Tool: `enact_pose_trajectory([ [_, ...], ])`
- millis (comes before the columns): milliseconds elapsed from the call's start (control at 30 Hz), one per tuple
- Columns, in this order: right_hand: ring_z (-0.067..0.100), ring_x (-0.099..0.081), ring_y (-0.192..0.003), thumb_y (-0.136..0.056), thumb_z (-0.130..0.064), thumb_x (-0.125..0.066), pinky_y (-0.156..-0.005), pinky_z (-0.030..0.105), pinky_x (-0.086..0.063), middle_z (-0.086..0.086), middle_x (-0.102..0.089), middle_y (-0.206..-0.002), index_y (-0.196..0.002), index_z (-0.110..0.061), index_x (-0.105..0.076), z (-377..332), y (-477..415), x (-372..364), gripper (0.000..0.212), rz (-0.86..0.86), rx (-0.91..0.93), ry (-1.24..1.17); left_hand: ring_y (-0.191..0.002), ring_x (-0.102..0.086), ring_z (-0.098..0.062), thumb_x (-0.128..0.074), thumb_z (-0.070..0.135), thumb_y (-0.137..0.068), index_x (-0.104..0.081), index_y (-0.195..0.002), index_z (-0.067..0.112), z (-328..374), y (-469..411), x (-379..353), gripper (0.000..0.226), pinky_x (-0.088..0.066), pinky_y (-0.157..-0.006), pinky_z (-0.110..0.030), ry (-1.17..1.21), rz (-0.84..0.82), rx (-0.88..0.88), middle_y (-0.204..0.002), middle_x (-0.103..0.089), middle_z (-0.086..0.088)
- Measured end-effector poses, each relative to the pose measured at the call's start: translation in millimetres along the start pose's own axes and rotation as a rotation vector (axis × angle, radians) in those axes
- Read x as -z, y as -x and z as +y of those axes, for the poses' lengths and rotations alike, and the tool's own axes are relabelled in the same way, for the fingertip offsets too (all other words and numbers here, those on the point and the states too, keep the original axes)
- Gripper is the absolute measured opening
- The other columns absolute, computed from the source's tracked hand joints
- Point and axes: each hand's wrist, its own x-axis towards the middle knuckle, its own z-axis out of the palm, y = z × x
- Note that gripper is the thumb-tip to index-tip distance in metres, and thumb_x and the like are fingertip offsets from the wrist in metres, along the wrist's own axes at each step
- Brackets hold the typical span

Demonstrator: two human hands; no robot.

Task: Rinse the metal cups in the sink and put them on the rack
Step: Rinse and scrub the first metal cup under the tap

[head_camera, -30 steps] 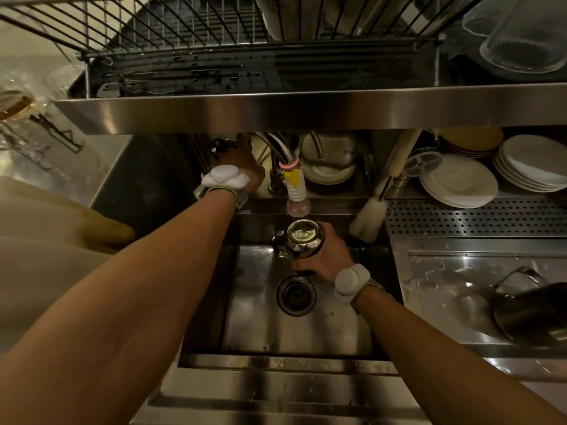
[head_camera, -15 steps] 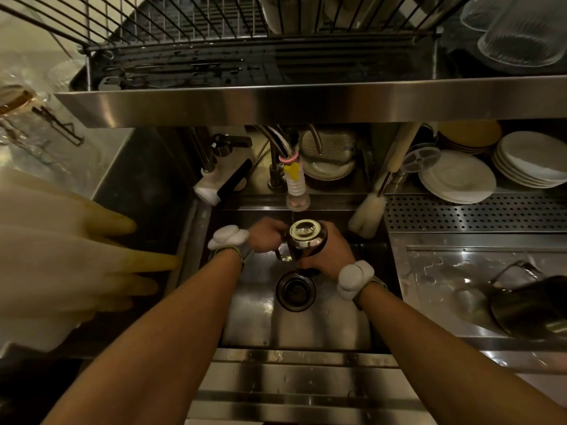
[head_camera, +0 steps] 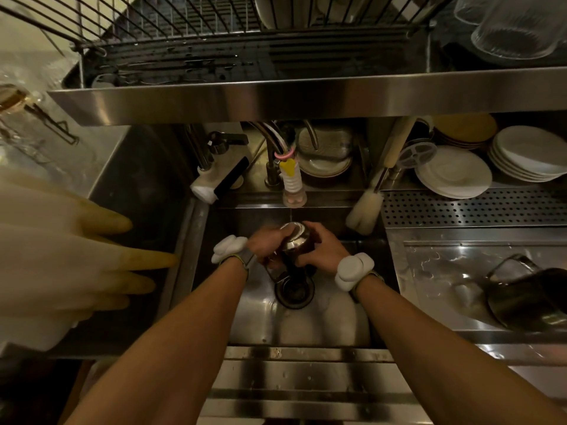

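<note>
Sink (head_camera: 306, 326): steel, under your faucet (head_camera: 294, 191).
Left hand (head_camera: 264, 245): your fingers clasp the metal cup (head_camera: 296, 240).
Right hand (head_camera: 322, 248): your fingers wrap the same cup.

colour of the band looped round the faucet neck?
Pink band, clearest in the head view.

We see polished metal on the cup (head_camera: 296, 240), glossy and mirror-bright between the bare left hand (head_camera: 264, 245) and right hand (head_camera: 322, 250). The sink (head_camera: 306, 317) looks like brushed stainless steel, smooth and wet with a dull sheen, as does the shelf edge (head_camera: 306, 96) above. The rack (head_camera: 214, 32) is dark wire (coated or bare, we cannot tell). The plates (head_camera: 454, 173) look like glazed white ceramic, the gloves (head_camera: 61, 256) like matt yellowish rubber, and the wrist bands (head_camera: 352, 269) like smooth white plastic.
</note>
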Motion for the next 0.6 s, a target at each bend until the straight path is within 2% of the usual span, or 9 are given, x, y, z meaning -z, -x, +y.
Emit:
enact_pose_trajectory([
  [67,0.035,-0.041,-0.129,-0.063,-0.006,-0.077,-0.103,0.043,-0.043,0.014,-0.039,-0.139,-0.148,-0.026,-0.027,1,-4,0,0.100,0.033,0.009,0.146,-0.106,-0.061,-0.038,-0.059,0.035,-0.091,-0.057,-0.119,-0.002,-3,-3,2,0.047,-0.054,-0.084,-0.046,0.063,0.026,-0.003,-0.113,-0.064,-0.021],
  [133,0.034,-0.038,-0.134,-0.069,-0.009,-0.074,-0.110,0.041,-0.036,0.016,-0.037,-0.147,-0.151,-0.025,-0.015,5,-5,-3,0.103,0.027,-0.004,0.195,-0.107,-0.063,-0.038,-0.064,0.035,-0.084,-0.060,-0.119,0.001,-6,-6,2,0.049,-0.053,-0.089,-0.050,0.099,0.004,0.011,-0.116,-0.066,-0.021],
  [167,0.031,-0.039,-0.135,-0.074,-0.007,-0.072,-0.111,0.036,-0.035,0.015,-0.037,-0.148,-0.152,-0.021,-0.011,6,-4,-5,0.100,0.023,-0.013,0.144,-0.102,-0.066,-0.035,-0.064,0.036,-0.083,-0.061,-0.117,0.003,-8,-8,0,0.047,-0.056,-0.087,-0.049,0.101,-0.013,0.004,-0.113,-0.068,-0.019],
  [233,0.027,-0.041,-0.135,-0.081,-0.007,-0.069,-0.107,0.028,-0.035,0.013,-0.038,-0.148,-0.152,-0.012,-0.013,7,-3,-11,0.091,0.035,-0.046,0.037,-0.088,-0.068,-0.027,-0.056,0.038,-0.091,-0.059,-0.117,0.010,-11,-2,-11,0.038,-0.060,-0.065,-0.040,0.132,-0.029,-0.003,-0.106,-0.069,-0.012],
  [300,0.027,-0.046,-0.129,-0.083,-0.006,-0.067,-0.098,0.025,-0.039,0.012,-0.044,-0.143,-0.148,-0.008,-0.022,1,-5,-11,0.079,0.065,-0.101,-0.048,-0.088,-0.066,-0.025,-0.049,0.042,-0.095,-0.052,-0.126,0.019,-14,-2,-24,0.039,-0.056,-0.057,-0.034,0.239,-0.015,-0.023,-0.113,-0.064,-0.010],
  [400,0.031,-0.048,-0.126,-0.077,-0.015,-0.065,-0.104,0.041,-0.043,0.013,-0.044,-0.143,-0.147,-0.019,-0.029,-15,-15,-6,0.078,0.158,-0.102,-0.197,-0.101,-0.063,-0.029,-0.048,0.037,-0.096,-0.046,-0.130,0.020,-3,-4,-36,0.038,-0.056,-0.077,-0.042,0.378,0.112,-0.164,-0.125,-0.060,-0.013],
  [467,0.026,-0.049,-0.123,-0.079,-0.020,-0.061,-0.096,0.036,-0.047,0.006,-0.043,-0.141,-0.144,-0.025,-0.035,-21,-20,-5,0.070,0.236,-0.015,-0.266,-0.108,-0.062,-0.032,-0.049,0.040,-0.093,-0.046,-0.127,0.024,6,-5,-38,0.038,-0.053,-0.092,-0.052,0.414,0.187,-0.240,-0.125,-0.060,-0.013],
  [533,0.022,-0.050,-0.116,-0.088,-0.015,-0.055,-0.083,0.025,-0.047,0.004,-0.044,-0.133,-0.139,-0.023,-0.040,-15,-18,-10,0.054,0.263,0.025,-0.294,-0.111,-0.061,-0.031,-0.046,0.048,-0.090,-0.046,-0.126,0.030,-1,-9,-43,0.040,-0.051,-0.095,-0.053,0.389,0.212,-0.267,-0.127,-0.059,-0.009],
  [600,0.027,-0.054,-0.115,-0.093,-0.016,-0.049,-0.087,0.030,-0.047,0.011,-0.052,-0.128,-0.129,-0.017,-0.049,7,-16,-20,0.036,0.239,-0.078,-0.281,-0.112,-0.060,-0.030,-0.037,0.054,-0.093,-0.048,-0.128,0.031,-23,-9,-51,0.044,-0.051,-0.095,-0.050,0.319,0.163,-0.158,-0.130,-0.058,-0.009],
])
